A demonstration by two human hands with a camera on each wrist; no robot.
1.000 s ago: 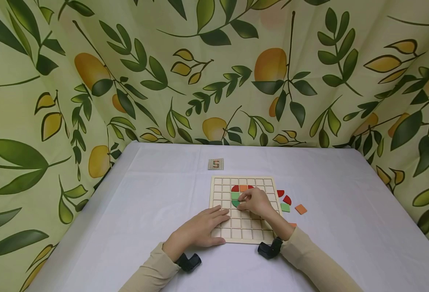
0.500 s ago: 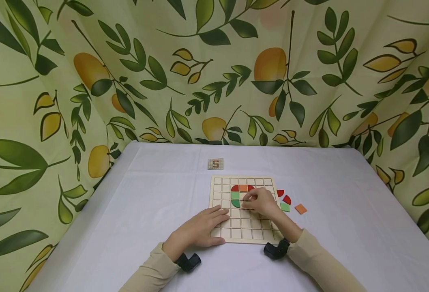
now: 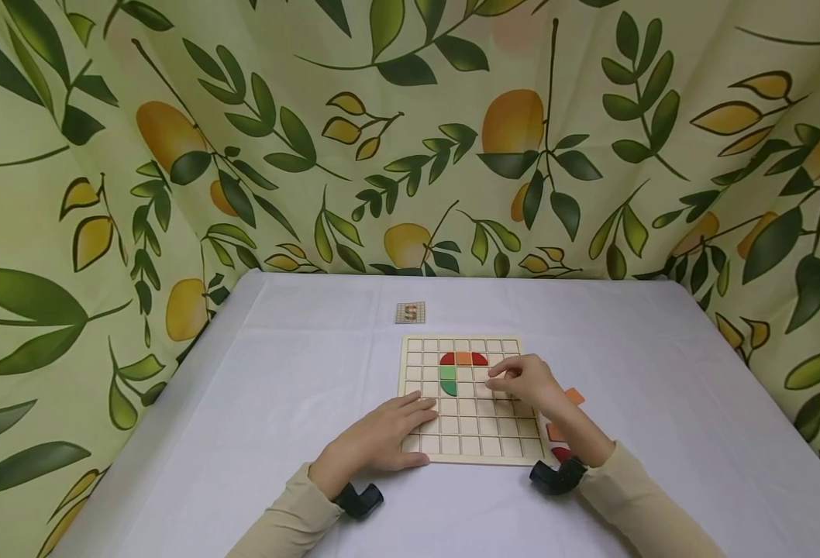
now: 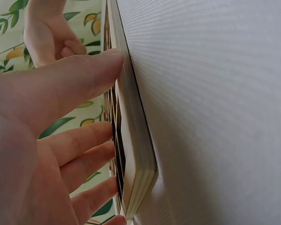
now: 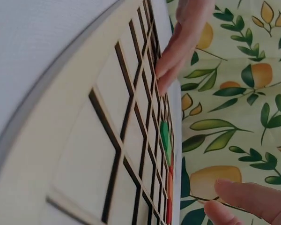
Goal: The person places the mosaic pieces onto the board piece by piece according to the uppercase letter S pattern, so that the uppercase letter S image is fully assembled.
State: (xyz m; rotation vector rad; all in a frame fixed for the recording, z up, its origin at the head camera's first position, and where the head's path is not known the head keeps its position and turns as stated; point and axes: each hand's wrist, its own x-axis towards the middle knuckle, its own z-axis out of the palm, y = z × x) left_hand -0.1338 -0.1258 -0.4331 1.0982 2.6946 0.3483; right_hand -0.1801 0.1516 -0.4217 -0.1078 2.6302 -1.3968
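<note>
A wooden grid board [image 3: 470, 446] lies on the table. In its cells sit a light green square [image 3: 448, 373], a dark green quarter-round [image 3: 449, 388], an orange square [image 3: 463, 358] and red quarter-rounds [image 3: 480, 359] at either side of it. My left hand [image 3: 382, 434] rests spread on the board's left side, its thumb at the near edge. Over the right part of the board is my right hand [image 3: 527, 380], fingers loosely bent. Thumb and finger [image 5: 243, 197] stand apart in the right wrist view, with nothing seen between them.
Right of the board lie an orange square [image 3: 574, 396], another orange piece [image 3: 555, 432] and a red piece [image 3: 560, 454], partly hidden by my right arm. A small picture card [image 3: 410, 312] lies beyond the board. A leaf-patterned curtain [image 3: 410, 155] surrounds the white table.
My right hand has moved right from beside the green pieces to the board's right side, now covering several loose pieces there. My left hand has stayed put.
</note>
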